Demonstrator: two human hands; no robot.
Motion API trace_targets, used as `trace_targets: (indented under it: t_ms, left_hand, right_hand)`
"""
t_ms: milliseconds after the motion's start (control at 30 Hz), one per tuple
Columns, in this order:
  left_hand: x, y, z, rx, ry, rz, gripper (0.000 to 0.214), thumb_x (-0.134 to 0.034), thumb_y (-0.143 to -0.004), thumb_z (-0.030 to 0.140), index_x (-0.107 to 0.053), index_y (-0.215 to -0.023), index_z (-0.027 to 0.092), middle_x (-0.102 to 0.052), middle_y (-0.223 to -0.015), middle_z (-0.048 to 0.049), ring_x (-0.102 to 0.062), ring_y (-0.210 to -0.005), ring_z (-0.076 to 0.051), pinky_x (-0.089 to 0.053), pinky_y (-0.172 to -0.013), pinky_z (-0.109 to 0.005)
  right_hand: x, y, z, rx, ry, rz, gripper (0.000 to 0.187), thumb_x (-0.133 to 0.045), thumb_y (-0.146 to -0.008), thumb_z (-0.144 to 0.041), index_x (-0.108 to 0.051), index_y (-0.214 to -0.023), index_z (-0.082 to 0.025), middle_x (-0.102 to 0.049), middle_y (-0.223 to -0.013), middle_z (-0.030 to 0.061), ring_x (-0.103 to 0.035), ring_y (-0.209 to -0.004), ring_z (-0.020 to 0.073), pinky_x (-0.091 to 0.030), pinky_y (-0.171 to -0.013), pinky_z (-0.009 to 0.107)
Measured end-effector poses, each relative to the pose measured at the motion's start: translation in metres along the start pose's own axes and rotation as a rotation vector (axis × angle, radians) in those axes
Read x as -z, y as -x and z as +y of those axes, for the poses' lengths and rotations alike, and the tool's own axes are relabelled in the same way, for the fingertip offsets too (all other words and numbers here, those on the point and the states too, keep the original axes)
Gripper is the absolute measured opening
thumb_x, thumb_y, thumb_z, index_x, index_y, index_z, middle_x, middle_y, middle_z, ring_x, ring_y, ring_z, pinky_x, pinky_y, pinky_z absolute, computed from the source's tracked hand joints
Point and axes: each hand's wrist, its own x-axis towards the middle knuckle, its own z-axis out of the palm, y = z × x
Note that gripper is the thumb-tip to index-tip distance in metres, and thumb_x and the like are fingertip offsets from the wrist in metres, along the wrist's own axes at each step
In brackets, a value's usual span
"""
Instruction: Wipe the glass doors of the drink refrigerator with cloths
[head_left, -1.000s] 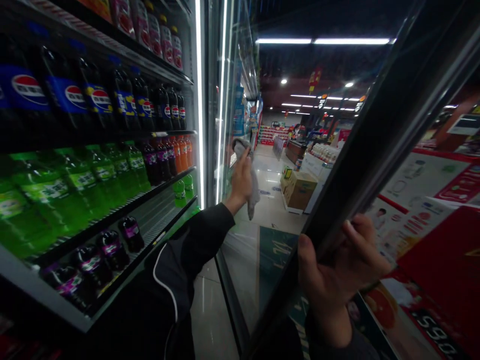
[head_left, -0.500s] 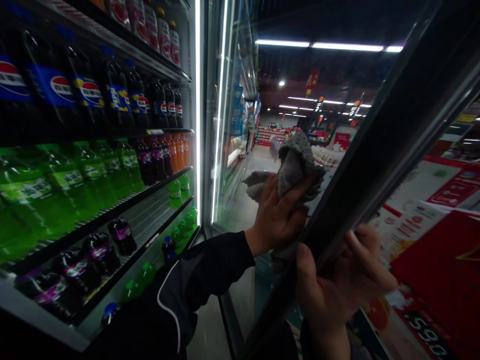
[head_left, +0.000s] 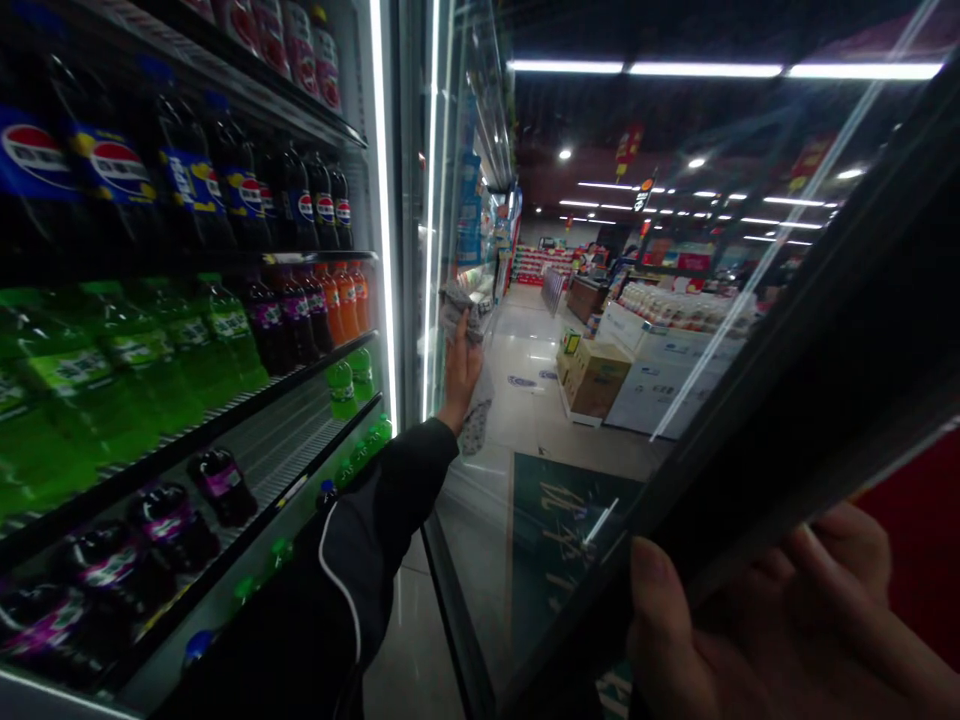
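Observation:
My left hand (head_left: 462,378), at the end of a dark sleeve, presses a grey cloth (head_left: 478,425) against the inner side of a glass door (head_left: 555,400). The cloth bunches above the fingers and hangs below them, near the hinge side of the pane. At the lower right, my right hand (head_left: 780,610) grips the door's black frame (head_left: 720,480). Its thumb lies on the near side, with the fingers curled round the outer edge. The door stands swung out from a lit drinks cooler.
Shelves on the left hold cola bottles (head_left: 176,170), green soda bottles (head_left: 75,350) and purple-labelled bottles (head_left: 169,520). A bright light strip (head_left: 384,200) runs up the cooler's edge. Through the glass show a dark green floor mat (head_left: 547,560), cardboard boxes (head_left: 600,380) and a store aisle.
My left hand has moved the cloth leftward across the glass, from beside the outer frame towards the hinge side. The door frame and my right hand now appear further right and lower.

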Motion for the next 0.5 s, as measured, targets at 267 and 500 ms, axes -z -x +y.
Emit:
trace_targets:
  t_ms: [267, 500]
  left_hand:
    - [-0.008, -0.005, 0.044, 0.235, 0.118, 0.070, 0.066, -0.038, -0.116, 0.062, -0.040, -0.171, 0.027, -0.038, -0.186, -0.0069, -0.028, -0.177, -0.029, -0.019, -0.148, -0.053]
    - [-0.013, 0.043, 0.189, -0.071, 0.167, -0.124, 0.060, -0.025, -0.119, 0.053, -0.041, -0.172, 0.030, -0.044, -0.182, -0.0044, -0.031, -0.176, -0.027, -0.017, -0.149, -0.056]
  right_hand:
    - [-0.004, -0.001, -0.020, -0.127, -0.006, -0.025, 0.091, -0.100, -0.071, -0.030, -0.053, -0.149, -0.028, -0.060, -0.148, 0.0089, -0.060, -0.138, 0.0301, -0.052, -0.116, 0.056]
    - [-0.005, 0.003, -0.025, -0.174, 0.003, -0.049, 0.085, -0.094, -0.077, -0.030, -0.049, -0.150, -0.030, -0.057, -0.150, 0.0109, -0.060, -0.141, 0.0327, -0.048, -0.121, 0.067]
